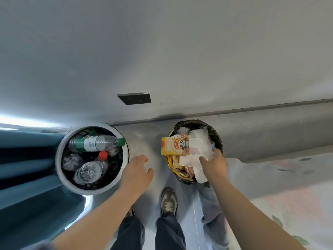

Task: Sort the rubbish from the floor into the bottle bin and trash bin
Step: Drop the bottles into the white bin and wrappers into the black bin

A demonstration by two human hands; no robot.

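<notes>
A white round bottle bin [60,170] stands at the left, holding several clear plastic bottles; one with a green label and cap [95,143] lies on top. At the right is a dark trash bin [215,134] heaped with white wrappers and a yellow panda-print carton [173,145]. My right hand [214,164] rests on the white wrappers [200,147] at the top of the heap, fingers pressed on them. My left hand [137,171] hovers between the two bins, fingers apart and holding nothing.
A grey wall with a dark rectangular plate [135,98] rises behind the bins. A blue curtain [27,168] hangs at the left. A pale patterned mat [279,186] lies on the floor at the right. My shoes [168,202] stand just before the bins.
</notes>
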